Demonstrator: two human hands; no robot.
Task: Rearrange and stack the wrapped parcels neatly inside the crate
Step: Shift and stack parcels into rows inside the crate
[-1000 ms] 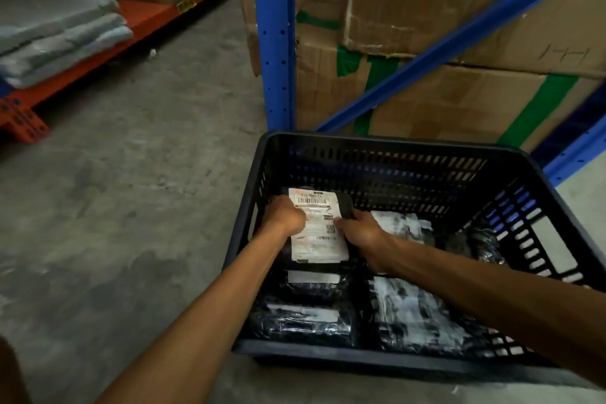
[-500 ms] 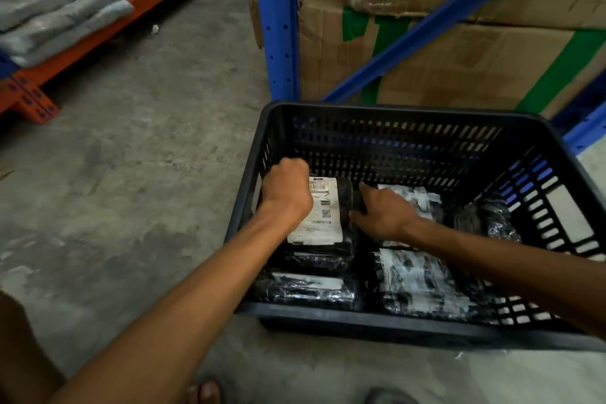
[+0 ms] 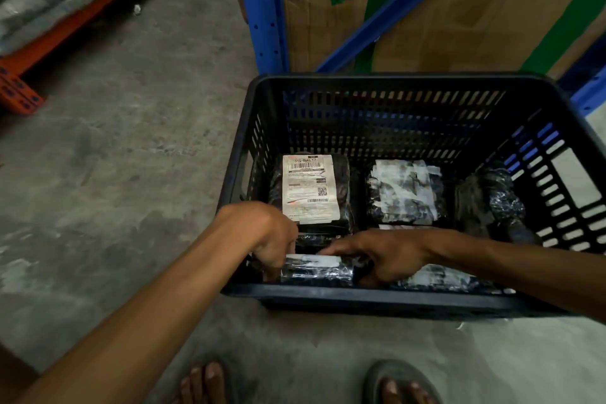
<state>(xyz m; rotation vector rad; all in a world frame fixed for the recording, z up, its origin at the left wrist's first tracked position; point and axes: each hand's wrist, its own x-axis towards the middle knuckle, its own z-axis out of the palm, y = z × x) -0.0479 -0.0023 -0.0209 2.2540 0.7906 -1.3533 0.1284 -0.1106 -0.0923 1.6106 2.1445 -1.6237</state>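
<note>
A black slotted plastic crate (image 3: 387, 298) stands on the concrete floor and holds several black wrapped parcels. One parcel with a white shipping label (image 3: 310, 188) lies flat at the back left. A parcel covered in torn white tape (image 3: 406, 192) lies beside it, and a crumpled black parcel (image 3: 492, 203) sits at the right. At the crate's near left corner, my left hand (image 3: 269, 233) and my right hand (image 3: 383, 252) both grip a small black parcel with a white strip (image 3: 318, 267). Another taped parcel (image 3: 439, 279) lies under my right forearm.
A blue rack upright (image 3: 262, 6) and taped cardboard boxes (image 3: 459, 10) stand right behind the crate. An orange shelf with folded grey bundles (image 3: 39, 0) is at the far left. My sandalled feet (image 3: 393, 384) are on the floor close to the crate's near wall.
Both hands left the labelled parcel at the back left and came down to the near left corner, closing on the small parcel there. The view tilted further down.
</note>
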